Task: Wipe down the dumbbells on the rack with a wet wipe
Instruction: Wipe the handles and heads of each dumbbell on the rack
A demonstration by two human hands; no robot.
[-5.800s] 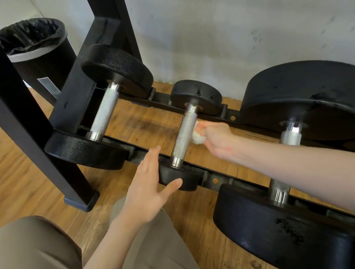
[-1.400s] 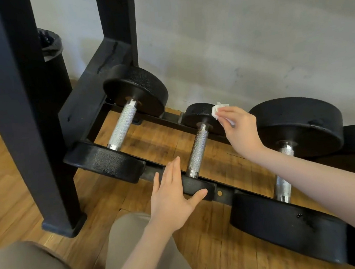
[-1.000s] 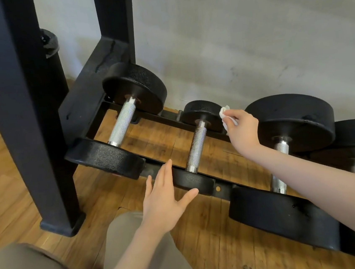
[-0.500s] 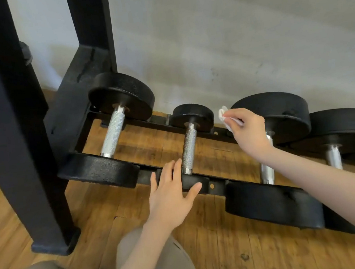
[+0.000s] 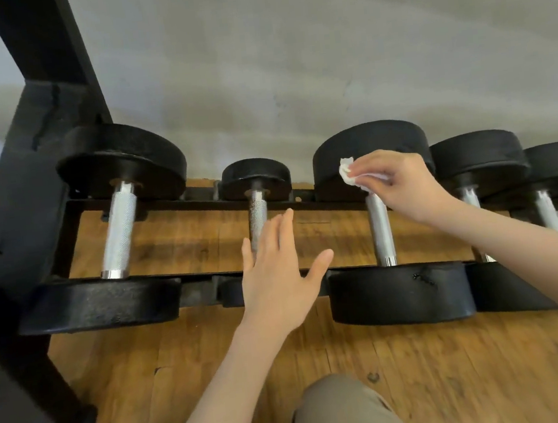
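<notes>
Head view looks down on a low black rack (image 5: pixel 331 202) holding a row of dumbbells above a wooden floor (image 5: pixel 425 368). At the right, the right hand (image 5: pixel 402 184) pinches a crumpled white wet wipe (image 5: pixel 347 173) and presses it against the far head of the third dumbbell (image 5: pixel 379 228), where the head meets the chrome handle. Nearer, the left hand (image 5: pixel 277 273) lies flat with fingers straight and spread, grasping nothing, over the near end of the small dumbbell (image 5: pixel 256 193); whether it touches the head beneath it I cannot tell.

To do this step well, I judge the wipe should travel around the rim of the far head, then down the length of the knurled handle to the near head (turning the bar a little would expose the underside). Refolding the wipe to a fresh face would help, since the bunched wad offers little contact. The free palm could steady the near head so it does not roll on the rail.

No brand, weight number or other writing is readable; a scuffed mark on the third dumbbell's near head is too blurred to read.
</notes>
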